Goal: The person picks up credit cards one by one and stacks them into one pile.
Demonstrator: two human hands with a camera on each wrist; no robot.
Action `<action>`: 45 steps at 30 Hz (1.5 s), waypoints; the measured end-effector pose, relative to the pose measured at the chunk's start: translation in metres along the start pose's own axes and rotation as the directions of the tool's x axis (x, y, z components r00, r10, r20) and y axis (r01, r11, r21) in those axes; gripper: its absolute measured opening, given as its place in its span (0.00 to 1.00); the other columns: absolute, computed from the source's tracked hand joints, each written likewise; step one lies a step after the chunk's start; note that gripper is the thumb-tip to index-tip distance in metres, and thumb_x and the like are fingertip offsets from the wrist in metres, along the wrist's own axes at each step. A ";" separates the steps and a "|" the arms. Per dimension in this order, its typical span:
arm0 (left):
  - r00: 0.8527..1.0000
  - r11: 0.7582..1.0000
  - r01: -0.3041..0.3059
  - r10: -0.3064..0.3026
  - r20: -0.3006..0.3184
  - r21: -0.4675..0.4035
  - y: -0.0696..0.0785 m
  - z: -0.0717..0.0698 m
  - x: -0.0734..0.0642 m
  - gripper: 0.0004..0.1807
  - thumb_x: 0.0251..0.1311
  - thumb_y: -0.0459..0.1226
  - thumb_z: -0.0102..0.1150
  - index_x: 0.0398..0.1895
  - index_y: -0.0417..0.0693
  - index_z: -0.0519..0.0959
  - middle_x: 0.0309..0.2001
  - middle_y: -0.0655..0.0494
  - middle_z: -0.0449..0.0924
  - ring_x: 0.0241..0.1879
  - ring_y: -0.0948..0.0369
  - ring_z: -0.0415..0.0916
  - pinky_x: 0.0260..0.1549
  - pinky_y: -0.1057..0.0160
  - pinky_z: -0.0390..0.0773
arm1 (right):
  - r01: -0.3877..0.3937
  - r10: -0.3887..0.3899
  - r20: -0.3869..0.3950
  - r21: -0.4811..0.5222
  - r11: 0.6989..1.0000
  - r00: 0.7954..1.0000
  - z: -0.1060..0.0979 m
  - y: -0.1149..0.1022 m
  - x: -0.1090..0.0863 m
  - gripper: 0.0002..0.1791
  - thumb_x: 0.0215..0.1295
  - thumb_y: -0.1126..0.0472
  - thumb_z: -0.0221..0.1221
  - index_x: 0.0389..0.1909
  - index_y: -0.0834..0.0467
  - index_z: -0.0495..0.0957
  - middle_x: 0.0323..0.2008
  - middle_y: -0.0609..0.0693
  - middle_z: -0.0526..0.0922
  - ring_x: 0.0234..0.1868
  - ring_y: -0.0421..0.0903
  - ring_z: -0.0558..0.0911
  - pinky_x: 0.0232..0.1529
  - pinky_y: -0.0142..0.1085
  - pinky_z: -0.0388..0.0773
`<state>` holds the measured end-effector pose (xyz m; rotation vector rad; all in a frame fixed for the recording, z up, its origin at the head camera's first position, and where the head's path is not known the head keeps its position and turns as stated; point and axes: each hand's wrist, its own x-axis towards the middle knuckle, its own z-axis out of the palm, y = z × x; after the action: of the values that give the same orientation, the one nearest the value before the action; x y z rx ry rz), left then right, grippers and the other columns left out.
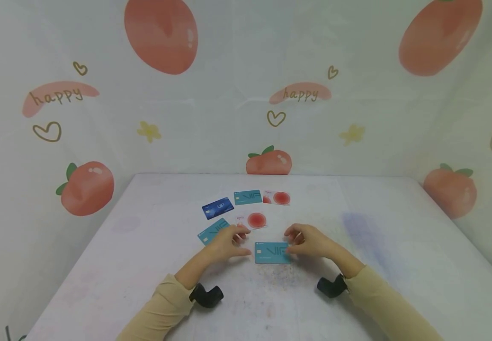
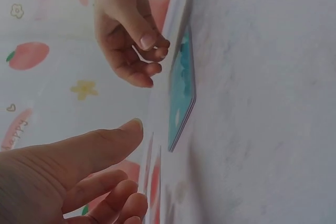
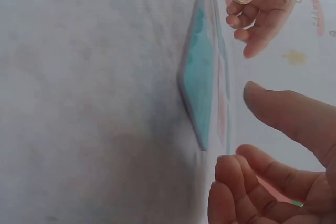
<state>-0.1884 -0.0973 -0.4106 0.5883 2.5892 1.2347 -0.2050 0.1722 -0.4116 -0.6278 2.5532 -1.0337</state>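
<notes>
A teal VIP card (image 1: 269,253) lies flat on the table between the two hands. In the left wrist view the edge of this teal card (image 2: 182,95) shows layered lines, like a small stack. To its left is my left hand (image 1: 228,245), thumb and fingers apart and holding nothing, partly over another teal card (image 1: 213,230). At the right end hovers my right hand (image 1: 309,240), fingers loosely bent, its thumb close to the card's edge. In the right wrist view a gap separates my right hand (image 3: 278,177) from the teal card (image 3: 199,77).
Behind the hands lie a dark blue VIP card (image 1: 218,208), a teal card (image 1: 247,197) and a white card with a red circle (image 1: 277,198). A similar white card (image 1: 254,220) sits nearer, partly behind the left fingers. A patterned curtain (image 1: 228,128) hangs behind the table (image 1: 143,265).
</notes>
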 end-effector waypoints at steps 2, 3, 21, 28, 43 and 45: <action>1.000 1.000 0.003 -0.003 -0.009 0.001 0.001 -0.003 0.000 0.27 0.48 0.36 0.68 0.53 0.38 0.75 0.43 0.46 0.77 0.40 0.58 0.72 0.38 0.69 0.75 | -0.003 0.003 0.001 -0.002 1.000 1.000 -0.002 -0.001 0.003 0.20 0.53 0.58 0.66 0.44 0.63 0.74 0.35 0.51 0.76 0.35 0.43 0.74 0.38 0.30 0.76; 1.000 1.000 0.002 -0.002 -0.013 0.005 0.001 -0.005 0.000 0.26 0.49 0.36 0.68 0.53 0.38 0.75 0.43 0.46 0.77 0.40 0.58 0.72 0.38 0.70 0.75 | -0.002 0.002 0.002 0.001 1.000 1.000 -0.003 -0.001 0.005 0.19 0.54 0.58 0.65 0.44 0.63 0.74 0.35 0.51 0.76 0.35 0.43 0.74 0.38 0.30 0.76; 0.989 0.996 0.093 -0.090 -0.118 0.012 -0.012 -0.029 0.013 0.26 0.49 0.35 0.68 0.54 0.37 0.76 0.41 0.46 0.79 0.34 0.61 0.73 0.34 0.68 0.77 | 0.055 -0.055 -0.005 0.017 0.998 0.998 -0.014 -0.011 0.038 0.19 0.57 0.56 0.63 0.46 0.64 0.75 0.36 0.53 0.78 0.37 0.44 0.76 0.39 0.32 0.77; 0.988 0.993 0.114 -0.109 -0.110 0.041 -0.017 -0.036 0.022 0.28 0.49 0.36 0.68 0.55 0.35 0.74 0.41 0.44 0.79 0.33 0.61 0.74 0.37 0.66 0.78 | 0.016 -0.016 -0.004 0.030 0.999 1.000 -0.018 -0.015 0.057 0.21 0.58 0.57 0.63 0.48 0.64 0.74 0.38 0.55 0.79 0.39 0.45 0.77 0.43 0.35 0.79; 0.977 0.973 0.205 -0.197 -0.078 0.110 -0.023 -0.039 0.040 0.30 0.47 0.37 0.70 0.56 0.37 0.74 0.41 0.48 0.76 0.36 0.59 0.70 0.35 0.66 0.75 | -0.065 0.063 0.027 0.056 0.996 0.998 -0.015 -0.018 0.089 0.20 0.55 0.61 0.64 0.48 0.63 0.74 0.38 0.55 0.78 0.41 0.48 0.78 0.46 0.36 0.79; 0.977 0.971 0.207 -0.198 -0.080 0.120 -0.024 -0.038 0.041 0.31 0.46 0.37 0.70 0.56 0.38 0.74 0.41 0.48 0.76 0.37 0.58 0.70 0.36 0.65 0.74 | -0.072 0.070 0.033 0.051 0.996 0.997 -0.015 -0.018 0.092 0.22 0.54 0.62 0.65 0.49 0.64 0.73 0.38 0.56 0.78 0.40 0.47 0.77 0.45 0.36 0.79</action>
<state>-0.2449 -0.1193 -0.4057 0.2984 2.7190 1.0477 -0.2852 0.1230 -0.3997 -0.5314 2.4940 -1.0547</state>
